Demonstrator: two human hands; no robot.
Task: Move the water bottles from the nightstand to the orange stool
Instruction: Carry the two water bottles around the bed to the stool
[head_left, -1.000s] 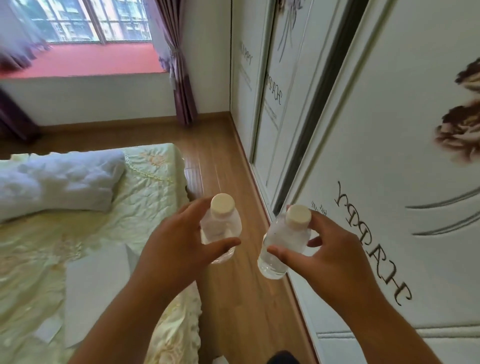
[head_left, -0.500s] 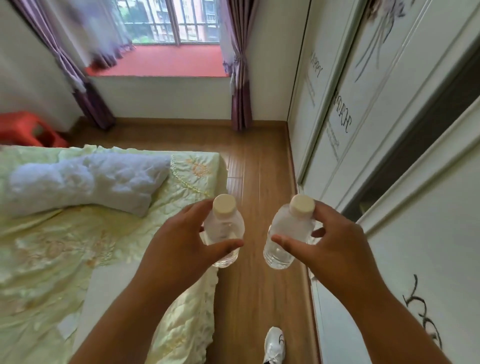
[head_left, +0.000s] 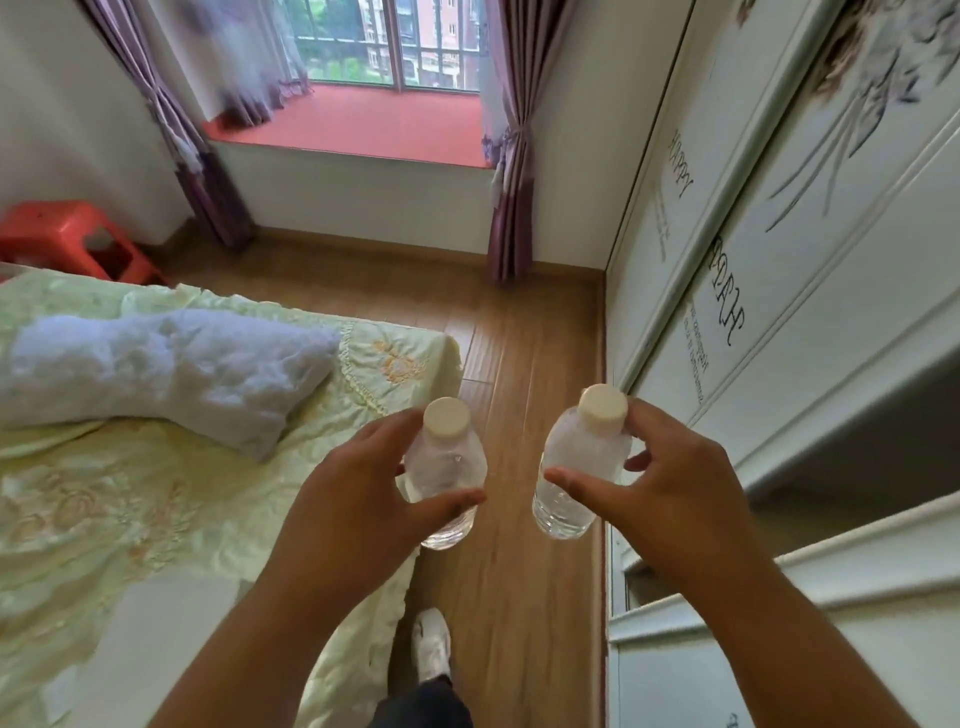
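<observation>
- Centrally, just below the middle of the frame, two small clear water bottles are held side by side over the wooden floor (head_left: 519, 571), apart from each other with a strip of floor showing between them.
- Left bottle (head_left: 445, 470): clear plastic, round cream cap, roughly upright with the cap toward the camera; its base shows below the thumb.
- Right bottle (head_left: 582, 462): same clear body and cream cap, tilted so its base points toward the lower left and its cap sits higher, near the wardrobe (head_left: 779, 312) on the right side of the frame.
- Left hand (head_left: 358, 514): fingers curled round the left bottle, thumb lying across its lower front, index finger reaching up beside the cap; the other fingers are hidden behind the bottle.
- Right hand (head_left: 670, 499): thumb pressed across the lower body of the right bottle, index finger touching the side of the cap, another fingertip showing behind the bottle; a loose, fairly wide grip.
- Orange stool (head_left: 67, 239): at the left edge in the upper half of the frame, on the floor beyond the bed (head_left: 104, 493), well apart from both bottles.
- A white rolled blanket (head_left: 166, 369) lies on the bed's pale green cover at the left.
- A white shoe (head_left: 434, 649) shows on the floor at the bottom centre.
- A window ledge (head_left: 358, 124) with a red top and purple curtains fills the top of the frame.
</observation>
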